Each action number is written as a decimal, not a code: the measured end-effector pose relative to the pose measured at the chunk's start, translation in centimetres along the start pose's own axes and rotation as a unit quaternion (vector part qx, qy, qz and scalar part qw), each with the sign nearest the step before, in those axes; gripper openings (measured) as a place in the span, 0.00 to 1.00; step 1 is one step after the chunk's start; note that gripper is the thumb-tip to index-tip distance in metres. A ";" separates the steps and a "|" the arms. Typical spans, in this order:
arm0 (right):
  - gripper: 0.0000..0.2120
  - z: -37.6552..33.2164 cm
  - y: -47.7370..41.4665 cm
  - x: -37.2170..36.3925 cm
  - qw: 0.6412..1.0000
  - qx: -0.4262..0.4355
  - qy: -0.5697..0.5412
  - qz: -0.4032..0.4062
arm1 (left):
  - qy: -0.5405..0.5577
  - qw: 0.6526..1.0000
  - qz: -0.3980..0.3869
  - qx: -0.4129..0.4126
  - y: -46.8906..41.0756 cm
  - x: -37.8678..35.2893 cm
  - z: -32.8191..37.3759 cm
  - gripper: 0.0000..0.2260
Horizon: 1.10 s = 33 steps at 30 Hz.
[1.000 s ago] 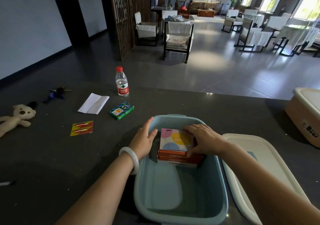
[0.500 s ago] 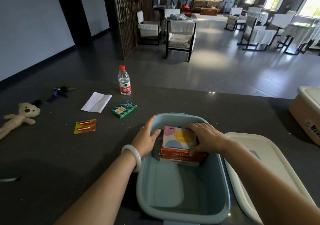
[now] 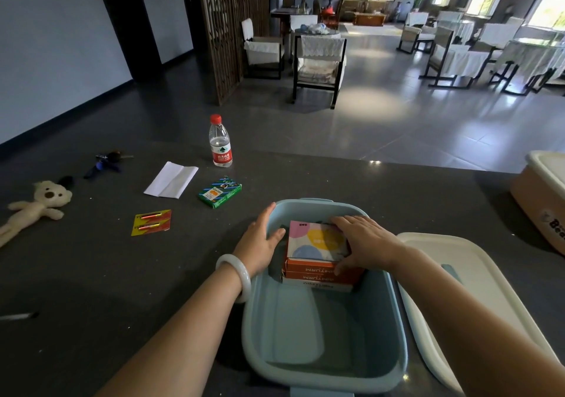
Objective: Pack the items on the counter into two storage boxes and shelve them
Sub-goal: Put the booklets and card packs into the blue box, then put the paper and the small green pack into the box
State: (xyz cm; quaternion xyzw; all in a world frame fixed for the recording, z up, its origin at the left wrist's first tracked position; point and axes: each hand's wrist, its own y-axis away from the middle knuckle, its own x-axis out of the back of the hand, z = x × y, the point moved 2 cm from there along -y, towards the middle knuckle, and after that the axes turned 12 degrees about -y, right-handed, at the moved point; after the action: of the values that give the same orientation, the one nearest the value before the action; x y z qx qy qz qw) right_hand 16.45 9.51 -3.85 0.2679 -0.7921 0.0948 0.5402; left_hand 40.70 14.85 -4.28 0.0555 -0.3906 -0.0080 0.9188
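Note:
A light blue storage box (image 3: 324, 372) stands open on the dark counter in front of me. At its far end lies a stack of orange cartons (image 3: 315, 271) with a pastel dotted box (image 3: 316, 240) on top. My right hand (image 3: 363, 240) lies over the stack's right side, fingers curled round its edge. My left hand (image 3: 260, 237) rests on the storage box's left rim with fingers straight. Further left on the counter lie a green card pack (image 3: 219, 195), a yellow blister card (image 3: 152, 222), a folded white paper (image 3: 171, 179), a water bottle (image 3: 220, 142), keys (image 3: 107, 161) and a plush bear (image 3: 36, 207).
The box's white lid (image 3: 464, 277) lies flat just right of it. A second, beige storage box (image 3: 541, 200) with its lid on stands at the counter's right edge. Beyond the counter is a tiled floor with chairs (image 3: 318, 63) and tables.
The view has risen slightly. Both hands stay at the far end of the blue box, with the stack sitting a little deeper in it.

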 end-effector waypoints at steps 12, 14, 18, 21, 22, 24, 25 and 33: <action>0.27 -2.5 0.0 1.8 0.988 0.007 -0.121 0.092 | 0.012 1.000 -0.012 -0.010 0.1 0.3 0.4 0.29; 0.26 -3.2 -0.6 2.1 0.986 0.007 -0.124 0.107 | 0.019 1.000 -0.014 -0.013 0.1 0.4 0.4 0.29; 0.23 -5.6 -2.5 2.3 0.985 0.035 -0.121 0.118 | 0.022 0.999 0.029 0.012 0.0 1.3 -0.8 0.28; 0.23 -7.6 -4.2 2.4 0.985 0.059 -0.115 0.116 | 0.002 0.997 0.047 0.053 0.1 3.1 -2.6 0.27; 0.24 -8.2 -4.9 2.4 0.985 0.063 -0.118 0.107 | -0.005 0.997 0.052 0.065 0.2 3.8 -3.3 0.27; 0.25 -9.5 -6.2 2.4 0.987 0.069 -0.115 0.090 | -0.020 0.994 0.062 0.087 0.4 5.2 -4.7 0.26; 0.26 -10.2 -7.0 2.3 0.988 0.076 -0.108 0.084 | -0.029 0.993 0.068 0.096 0.6 5.8 -5.5 0.25; 0.29 -15.6 -13.6 0.6 0.990 0.115 -0.080 0.003 | -0.134 0.974 0.073 0.167 1.4 8.9 -11.8 0.26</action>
State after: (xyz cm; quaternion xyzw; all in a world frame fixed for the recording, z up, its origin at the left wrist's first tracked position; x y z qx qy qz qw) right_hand 36.08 4.76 1.00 0.3329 -0.8174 0.1652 0.4402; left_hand 55.30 16.82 -5.90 0.1776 -0.5092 0.1173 0.8339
